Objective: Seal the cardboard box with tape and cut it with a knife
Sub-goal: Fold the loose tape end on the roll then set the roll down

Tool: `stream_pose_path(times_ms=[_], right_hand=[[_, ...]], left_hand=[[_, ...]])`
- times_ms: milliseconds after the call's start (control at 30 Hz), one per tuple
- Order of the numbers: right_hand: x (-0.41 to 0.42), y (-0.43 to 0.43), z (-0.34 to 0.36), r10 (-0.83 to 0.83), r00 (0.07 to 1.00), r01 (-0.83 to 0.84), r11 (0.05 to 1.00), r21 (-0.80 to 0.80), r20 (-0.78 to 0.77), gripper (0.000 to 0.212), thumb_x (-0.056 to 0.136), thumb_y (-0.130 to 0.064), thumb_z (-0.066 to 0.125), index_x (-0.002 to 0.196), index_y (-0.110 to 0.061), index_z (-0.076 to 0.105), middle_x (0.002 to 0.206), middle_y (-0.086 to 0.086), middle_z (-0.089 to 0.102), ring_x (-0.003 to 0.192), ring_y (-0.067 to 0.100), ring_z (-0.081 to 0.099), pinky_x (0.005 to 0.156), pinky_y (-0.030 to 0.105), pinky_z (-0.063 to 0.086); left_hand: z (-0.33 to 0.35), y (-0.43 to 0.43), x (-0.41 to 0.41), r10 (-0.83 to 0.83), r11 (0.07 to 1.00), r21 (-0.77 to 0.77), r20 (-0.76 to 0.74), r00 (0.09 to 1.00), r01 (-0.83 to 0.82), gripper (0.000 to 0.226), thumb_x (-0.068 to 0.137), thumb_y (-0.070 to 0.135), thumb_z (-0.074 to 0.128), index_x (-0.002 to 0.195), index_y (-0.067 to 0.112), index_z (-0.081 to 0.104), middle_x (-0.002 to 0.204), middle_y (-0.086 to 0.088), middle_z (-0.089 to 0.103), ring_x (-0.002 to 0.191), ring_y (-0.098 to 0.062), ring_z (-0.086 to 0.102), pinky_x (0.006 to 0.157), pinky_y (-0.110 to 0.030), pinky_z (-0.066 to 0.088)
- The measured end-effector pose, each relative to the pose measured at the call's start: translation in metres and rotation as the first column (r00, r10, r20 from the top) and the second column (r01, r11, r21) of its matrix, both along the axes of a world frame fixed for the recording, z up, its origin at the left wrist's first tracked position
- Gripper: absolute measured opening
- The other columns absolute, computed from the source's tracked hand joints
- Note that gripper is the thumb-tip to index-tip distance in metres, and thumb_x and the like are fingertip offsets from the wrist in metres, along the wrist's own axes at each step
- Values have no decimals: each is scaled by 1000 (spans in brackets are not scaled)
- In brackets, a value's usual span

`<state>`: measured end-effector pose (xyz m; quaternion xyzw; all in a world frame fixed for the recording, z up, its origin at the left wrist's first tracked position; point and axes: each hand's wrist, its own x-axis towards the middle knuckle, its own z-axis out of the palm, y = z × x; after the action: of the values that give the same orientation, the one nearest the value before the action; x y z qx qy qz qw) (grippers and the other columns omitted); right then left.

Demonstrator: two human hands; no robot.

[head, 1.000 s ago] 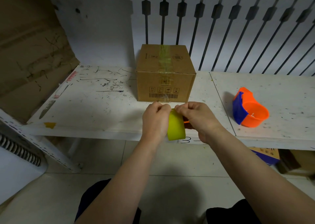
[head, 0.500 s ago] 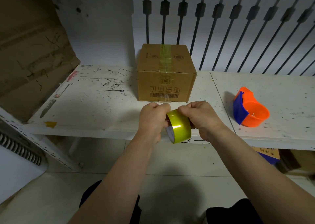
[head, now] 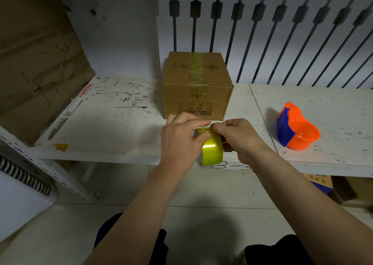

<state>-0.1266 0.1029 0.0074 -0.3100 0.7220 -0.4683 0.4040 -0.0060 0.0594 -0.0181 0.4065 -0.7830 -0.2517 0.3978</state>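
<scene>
Both hands together on the yellow tape roll at the table edge: left hand grips it, right hand pinches its top. The cardboard box sits just behind them.

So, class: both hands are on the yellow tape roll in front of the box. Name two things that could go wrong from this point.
1. The left hand and right hand hold the tape roll out past the table edge; a slip could probably drop it to the floor.
2. The fingers pinch at the roll's top as if picking at the tape end; it may tear unevenly or stick to itself before reaching the cardboard box.
</scene>
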Motion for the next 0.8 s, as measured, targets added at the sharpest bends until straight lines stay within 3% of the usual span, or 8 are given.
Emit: stream_pose_path(times_ms=[233, 533, 700, 800], right_hand=[[-1, 1, 4, 37, 998, -36, 999, 25, -48, 15, 83, -18, 62, 74, -8, 56, 67, 6, 54, 58, 15, 53, 38, 16, 41], [-6, 1, 8, 101, 989, -96, 994, 50, -109, 15, 82, -21, 63, 83, -6, 61, 68, 4, 54, 59, 14, 52, 52, 24, 44], [-11, 2, 7, 153, 983, -154, 988, -2, -100, 8, 82, -20, 65, 85, -18, 58, 75, 4, 58, 65, 17, 55, 56, 27, 47], [-17, 6, 6, 212, 977, -213, 975, -59, -18, 27, 83, -12, 62, 102, -30, 54, 77, 9, 59, 64, 20, 57, 62, 34, 50]], left_hand=[[-1, 0, -1, 46, 999, -1, -13, 999, -46, 21, 69, 25, 75, 90, 21, 74, 89, 2, 66, 92, -16, 48, 75, -28, 42], [1, 1, -3, 40, 999, 33, -16, 999, -40, 11, 68, 23, 75, 79, 19, 75, 87, -1, 66, 93, -18, 51, 76, -29, 42], [1, 3, -5, 36, 998, 49, -30, 999, -35, 6, 70, 19, 74, 72, 12, 72, 82, -4, 65, 89, -21, 56, 75, -32, 44], [1, 3, -5, 48, 995, 85, -57, 997, -43, 5, 73, 15, 71, 72, 10, 71, 84, -6, 64, 87, -23, 57, 76, -37, 48]])
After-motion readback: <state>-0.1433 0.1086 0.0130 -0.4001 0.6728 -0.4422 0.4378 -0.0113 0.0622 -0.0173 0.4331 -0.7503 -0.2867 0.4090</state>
